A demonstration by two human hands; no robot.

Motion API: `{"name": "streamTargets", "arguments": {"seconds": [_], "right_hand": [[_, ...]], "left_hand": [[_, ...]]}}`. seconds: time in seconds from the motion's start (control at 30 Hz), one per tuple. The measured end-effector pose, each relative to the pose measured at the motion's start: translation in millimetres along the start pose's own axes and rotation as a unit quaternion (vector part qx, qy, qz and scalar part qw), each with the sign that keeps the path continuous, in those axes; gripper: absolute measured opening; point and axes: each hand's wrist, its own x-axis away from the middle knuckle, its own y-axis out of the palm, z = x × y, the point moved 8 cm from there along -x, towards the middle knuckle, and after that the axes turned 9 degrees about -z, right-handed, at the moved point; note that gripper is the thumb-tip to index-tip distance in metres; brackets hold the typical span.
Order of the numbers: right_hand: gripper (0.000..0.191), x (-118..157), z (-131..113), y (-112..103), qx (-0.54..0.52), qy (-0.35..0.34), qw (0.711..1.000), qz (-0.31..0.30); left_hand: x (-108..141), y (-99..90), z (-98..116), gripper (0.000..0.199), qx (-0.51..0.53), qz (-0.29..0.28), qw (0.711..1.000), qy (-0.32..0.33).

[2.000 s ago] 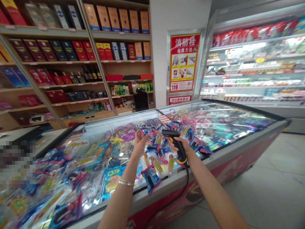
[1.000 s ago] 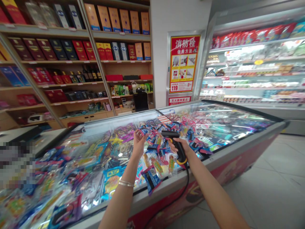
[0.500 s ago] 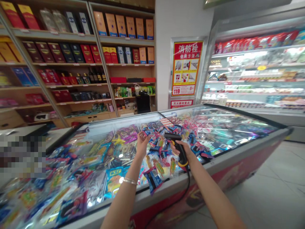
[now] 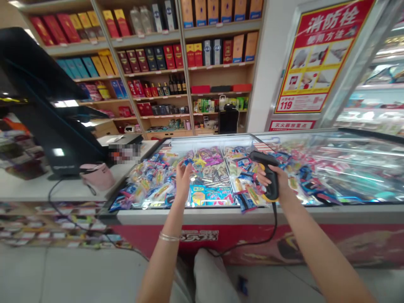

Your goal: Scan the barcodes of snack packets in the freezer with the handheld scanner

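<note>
View's swung left, chest freezer (image 4: 221,215) now square-on; R hand (image 4: 277,179) grips barcode scanner (image 4: 261,158); L hand (image 4: 183,181) narrow, empty-looking, above snack packs (image 4: 211,168), none picked yet.

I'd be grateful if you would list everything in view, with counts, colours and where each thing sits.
chest freezer: one, red front, glass top, centre foreground
wrapped packets: many, multicoloured, inside the freezer
barcode scanner: one, black and yellow, above the freezer
scanner cable: one, black, hanging down the freezer front
wooden shelving: one unit, light wood, behind, holding boxes and bottles
fire hydrant poster: one, red and yellow, upper right
monitor: one, black, on the counter, left
bag: one, pink, on the counter
left hand: one, open, above the packets
bracelet: one, silver, left wrist
right hand: one, gripping the scanner
</note>
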Motion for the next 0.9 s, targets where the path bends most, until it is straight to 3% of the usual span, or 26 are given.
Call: {"name": "streamTargets", "arguments": {"seconds": [0.07,0.17,0.27,0.4,0.47,0.6,0.77,0.9], "right_hand": [[0.027,-11,17,30,-0.017,0.019,0.999,-0.045],[0.027,-30,43,77,-0.055,0.022,0.993,-0.105],[0.026,-48,71,118,-0.091,0.02,0.986,-0.141],[0.025,-73,113,161,-0.121,0.072,0.972,-0.189],[0.024,-87,129,173,-0.13,0.091,0.968,-0.194],[0.025,-115,159,176,-0.13,0.114,0.969,-0.174],[0.028,-134,193,164,-0.117,0.15,0.972,-0.14],[0.027,-133,202,161,-0.109,0.163,0.969,-0.148]], "left_hand": [[0,-47.0,18,0.05,-0.107,0.052,0.993,0.01],[-1,-103.6,47,0.05,-0.271,0.103,0.957,0.018],[3,-143.8,64,0.05,-0.411,0.124,0.903,0.008],[17,-183.7,51,0.057,-0.497,0.164,0.852,-0.027],[26,-192.1,40,0.063,-0.495,0.181,0.85,0.002],[40,-187.1,26,0.076,-0.5,0.187,0.838,0.109],[40,-184.6,16,0.069,-0.511,0.178,0.833,0.112],[40,-184.6,14,0.058,-0.51,0.172,0.836,0.105]]}}
